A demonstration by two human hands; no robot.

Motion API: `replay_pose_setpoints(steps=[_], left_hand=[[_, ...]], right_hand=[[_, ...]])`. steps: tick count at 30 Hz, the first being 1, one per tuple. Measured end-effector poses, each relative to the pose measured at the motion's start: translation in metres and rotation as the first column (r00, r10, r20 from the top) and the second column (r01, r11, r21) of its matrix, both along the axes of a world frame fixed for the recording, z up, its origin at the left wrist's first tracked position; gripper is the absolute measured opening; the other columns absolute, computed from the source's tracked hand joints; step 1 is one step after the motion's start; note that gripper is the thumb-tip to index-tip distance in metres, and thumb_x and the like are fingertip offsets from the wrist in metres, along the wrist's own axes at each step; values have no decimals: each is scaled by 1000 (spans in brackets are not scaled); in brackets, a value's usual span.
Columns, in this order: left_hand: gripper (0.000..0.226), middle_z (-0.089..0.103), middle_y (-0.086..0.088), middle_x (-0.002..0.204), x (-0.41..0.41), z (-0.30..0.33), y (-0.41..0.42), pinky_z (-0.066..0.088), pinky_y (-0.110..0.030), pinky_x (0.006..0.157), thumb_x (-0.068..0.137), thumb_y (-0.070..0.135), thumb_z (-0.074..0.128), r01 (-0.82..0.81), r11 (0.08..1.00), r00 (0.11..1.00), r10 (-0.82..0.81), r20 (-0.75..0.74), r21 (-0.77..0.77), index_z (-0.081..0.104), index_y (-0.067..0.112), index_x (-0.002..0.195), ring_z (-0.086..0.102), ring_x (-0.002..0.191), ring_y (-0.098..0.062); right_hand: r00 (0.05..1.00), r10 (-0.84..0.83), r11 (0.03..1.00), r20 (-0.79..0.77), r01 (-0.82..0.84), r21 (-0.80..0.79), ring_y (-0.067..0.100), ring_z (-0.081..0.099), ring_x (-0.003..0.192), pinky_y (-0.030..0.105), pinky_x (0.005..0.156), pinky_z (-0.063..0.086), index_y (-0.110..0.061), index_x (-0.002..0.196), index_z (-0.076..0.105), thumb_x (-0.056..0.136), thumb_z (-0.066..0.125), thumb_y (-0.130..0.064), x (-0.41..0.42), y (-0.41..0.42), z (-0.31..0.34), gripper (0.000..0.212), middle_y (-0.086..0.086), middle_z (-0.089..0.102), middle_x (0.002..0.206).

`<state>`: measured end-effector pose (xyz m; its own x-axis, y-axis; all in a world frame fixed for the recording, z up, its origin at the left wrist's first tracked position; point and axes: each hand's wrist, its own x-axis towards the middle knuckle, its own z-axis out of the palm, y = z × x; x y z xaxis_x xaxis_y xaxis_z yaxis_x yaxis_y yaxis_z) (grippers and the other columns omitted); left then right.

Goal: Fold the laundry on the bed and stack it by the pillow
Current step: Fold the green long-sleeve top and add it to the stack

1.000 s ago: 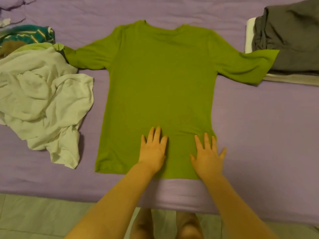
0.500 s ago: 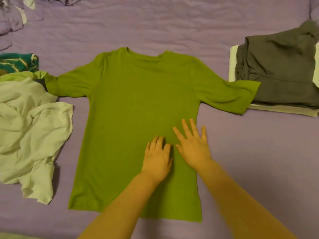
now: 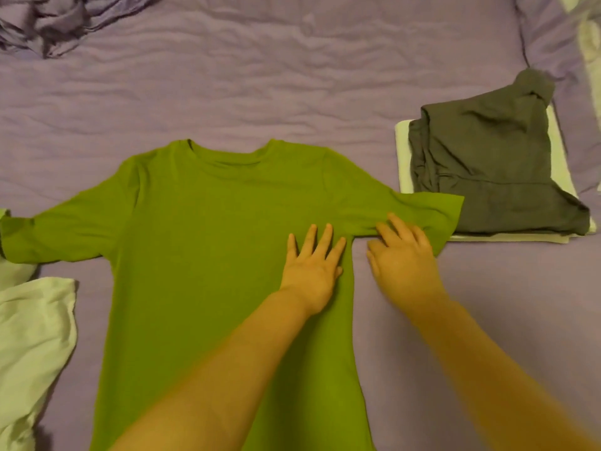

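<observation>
Both hands lie flat with straight fingers and grip nothing. The left hand (image 3: 313,266), near the middle of the frame, presses palm down on the green T-shirt (image 3: 208,255), close to its side edge under the sleeve. The right hand (image 3: 403,255), just to the right of it, is a little blurred; its fingers seem to rest on the lower edge of the shirt's sleeve, while the palm is over the purple bedsheet (image 3: 260,76).

The green T-shirt is spread flat in the centre of the frame, with the collar toward the top and both sleeves stretched out to the sides. The end of its right-side sleeve overlaps the folded dark grey garment (image 3: 487,164), which sits at the right on top of a folded white piece (image 3: 403,157). At the lower left edge lies a crumpled pale green cloth (image 3: 29,336), and the tip of the other sleeve touches it. A bunched purple cloth (image 3: 58,17) is in the upper left corner.
</observation>
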<state>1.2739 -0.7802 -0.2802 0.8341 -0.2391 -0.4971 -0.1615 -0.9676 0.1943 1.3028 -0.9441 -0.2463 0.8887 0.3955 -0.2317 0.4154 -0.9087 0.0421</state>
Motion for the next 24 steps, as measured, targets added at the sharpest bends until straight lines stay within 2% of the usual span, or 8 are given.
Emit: replay_pose_setpoints(steps=[3,8,13,15,17,19,21,24], left_hand=[[62,-13,0,159,27,-3,-8,-6,-57,113,101,48,23,35,999,997,-34,67,-20,-7,28,151,-11,146,-29],[71,-14,1,159,50,-14,-20,-12,-58,113,94,63,16,43,999,999,-43,-12,-31,-4,26,152,-18,145,-26],[55,19,0,158,62,-8,-10,-1,-45,117,98,51,31,-181,910,983,178,-42,-373,34,23,146,7,147,-20],[41,49,-10,140,71,2,-5,24,-34,109,100,37,41,-359,708,920,376,-106,-608,57,11,128,40,133,-23],[33,62,-11,118,78,16,1,38,-30,92,100,35,42,-644,269,712,554,-431,-716,63,12,110,55,112,-20],[42,60,-5,112,84,24,10,45,-31,83,98,51,32,-827,-156,431,443,-786,-541,57,20,111,57,101,-20],[63,62,-4,109,85,25,22,49,-32,77,91,67,22,-864,-353,275,271,-923,-361,52,20,123,62,94,-20],[69,72,-1,91,81,20,43,55,-30,67,88,71,24,-838,-474,226,149,-963,-270,59,17,112,69,79,-15]], right_hand=[[983,-73,997,171,70,24,46,42,128,61,102,32,-5,106,69,75,74,-7,34,-11,13,32,26,53,131],[951,-306,934,43,308,-183,37,35,129,49,106,23,-14,148,23,95,50,-16,65,-22,17,60,23,38,140],[943,-309,917,122,330,-226,30,50,94,35,75,25,-10,108,53,93,48,-17,84,-27,33,17,11,60,95],[937,-348,929,27,348,-128,30,53,83,33,69,29,-8,95,57,92,49,-18,91,-20,43,13,11,60,86],[897,-418,896,-144,433,95,30,52,74,34,62,38,-6,93,57,91,52,-20,96,0,54,15,12,57,80],[854,-413,828,-318,497,259,29,51,72,36,64,41,-4,92,57,89,56,-18,99,27,57,14,10,54,74],[774,-330,693,-541,587,417,21,51,63,32,60,41,-8,88,56,89,60,-17,98,56,54,10,2,49,66],[501,-84,280,-861,842,462,6,59,47,21,48,50,-12,98,54,98,48,-14,95,87,44,6,3,56,75]])
